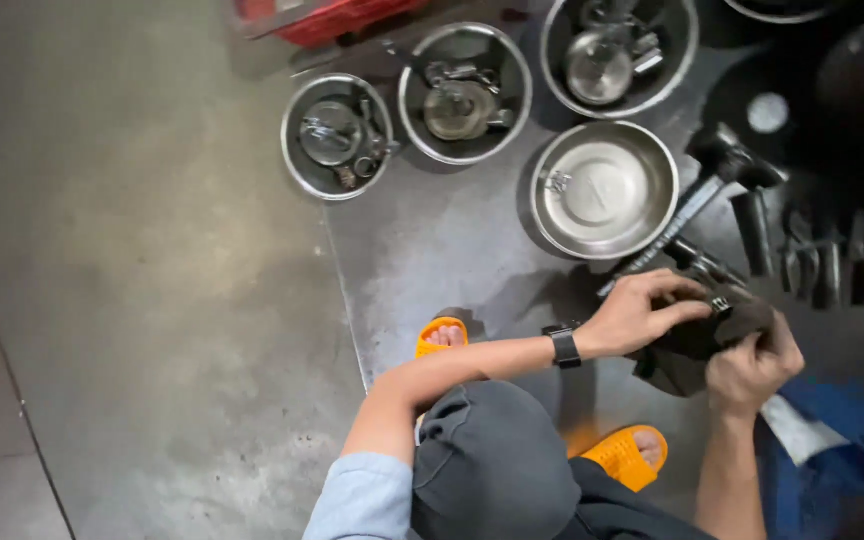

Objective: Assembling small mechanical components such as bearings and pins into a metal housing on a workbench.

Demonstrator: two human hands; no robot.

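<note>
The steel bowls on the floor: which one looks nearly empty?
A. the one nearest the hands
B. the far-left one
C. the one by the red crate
A: the bowl nearest the hands holds only one small part at its rim, while the others hold several metal pieces.

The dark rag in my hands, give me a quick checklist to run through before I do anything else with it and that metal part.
1. Both hands on the dark rag: ok, left hand lies on top, right hand grips it from the side.
2. Small metal part held securely in the rag: cannot tell, only its tip shows at the left fingertips.
3. Nearest steel bowl has room: ok, just one small piece near its rim.
4. Three other steel bowls holding parts stand apart from the hands: ok.
5. Long metal tool clear of the hands: not ok, it lies right beside the left hand.
6. Feet in orange sandals flat on the floor: ok.
</note>
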